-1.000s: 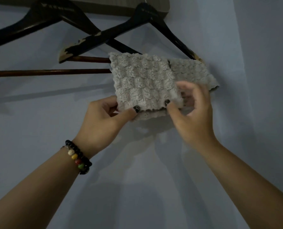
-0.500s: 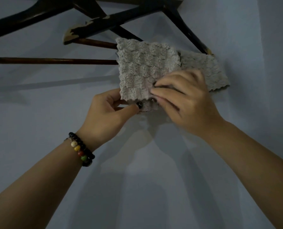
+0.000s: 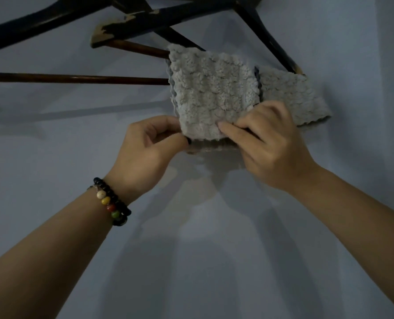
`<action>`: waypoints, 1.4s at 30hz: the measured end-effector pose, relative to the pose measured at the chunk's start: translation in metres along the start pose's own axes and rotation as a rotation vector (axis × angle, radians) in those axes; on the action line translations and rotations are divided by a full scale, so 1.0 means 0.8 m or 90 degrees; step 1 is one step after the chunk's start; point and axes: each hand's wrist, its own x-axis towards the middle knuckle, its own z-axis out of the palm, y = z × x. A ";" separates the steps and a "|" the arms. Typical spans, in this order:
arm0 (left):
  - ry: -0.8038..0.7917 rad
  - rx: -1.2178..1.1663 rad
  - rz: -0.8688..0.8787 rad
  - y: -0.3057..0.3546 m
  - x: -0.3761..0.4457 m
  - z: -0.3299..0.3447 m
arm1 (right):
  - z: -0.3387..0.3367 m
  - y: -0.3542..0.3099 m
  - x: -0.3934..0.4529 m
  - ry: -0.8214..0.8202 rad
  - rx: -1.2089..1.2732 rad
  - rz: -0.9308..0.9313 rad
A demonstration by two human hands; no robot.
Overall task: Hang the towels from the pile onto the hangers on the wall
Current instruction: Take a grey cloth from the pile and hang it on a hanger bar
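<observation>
- I'm looking up at the wall [image 3: 214, 261], dim light, two dark wooden hangers overlapping near the top.
- Front towel [image 3: 212, 95], pale grey and bumpy, is hanging folded over the brown bar of the front hanger [image 3: 76, 79]; its near flap is facing me and a lower edge of the back flap is showing just beneath.
- My left hand [image 3: 145, 153] is pinching the towel's lower left corner, fingers curled, thumb tip at the hem.
- My right hand [image 3: 272, 146] is gripping the lower right edge, fingers curled over the front of the cloth, thumb behind it, so I can't tell how it is lying.
- Second towel [image 3: 295, 100], same grey texture, is hanging just behind and to the right, partly covered by the front one, draped on the rear hanger [image 3: 267, 40] near its right end.
- Rear hanger's paint is chipping at its left tip, bare wood showing there.
- Beaded bracelet [image 3: 113, 203] is sitting on my left wrist, dark beads plus a white, yellow, red and green one.
- Both forearms are reaching up from the bottom corners, bare.
</observation>
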 end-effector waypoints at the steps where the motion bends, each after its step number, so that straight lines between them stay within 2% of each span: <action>1: 0.007 0.000 -0.010 0.001 0.001 -0.002 | 0.000 0.000 -0.004 -0.011 0.000 -0.008; 5: 0.058 0.015 -0.029 0.008 0.005 0.003 | 0.002 0.002 -0.014 -0.026 -0.006 -0.027; 8: 0.089 0.101 -0.029 0.010 0.006 0.012 | 0.003 0.000 -0.016 -0.030 -0.013 -0.032; 12: 0.113 0.120 -0.024 0.006 0.009 0.018 | 0.002 -0.002 -0.018 -0.035 0.019 -0.004; 18: 0.139 0.076 -0.017 0.002 0.008 0.018 | 0.010 0.011 -0.037 -0.090 0.029 0.076; 22: 0.171 -0.008 -0.070 0.004 0.015 0.022 | 0.017 0.013 -0.042 -0.076 0.049 0.146; 24: 0.166 -0.060 -0.102 0.004 0.021 0.022 | 0.017 0.007 -0.042 -0.052 0.123 0.230; 28: 0.100 -0.090 -0.196 0.014 0.030 0.021 | 0.004 0.003 -0.016 0.042 0.444 0.658; 29: 0.083 -0.093 -0.197 0.017 0.034 0.023 | 0.003 0.006 -0.005 0.037 0.475 0.735; 31: 0.056 -0.098 -0.194 0.025 0.040 0.030 | 0.009 0.019 0.011 -0.049 0.481 0.813; 33: 0.067 -0.110 -0.196 0.028 0.046 0.038 | 0.018 0.028 0.021 -0.124 0.596 0.895; 38: 0.104 -0.126 -0.191 0.017 0.049 0.055 | 0.025 0.033 0.023 -0.167 0.947 1.066; 42: 0.129 -0.071 -0.154 0.007 0.046 0.066 | 0.024 0.031 0.007 -0.134 1.066 1.121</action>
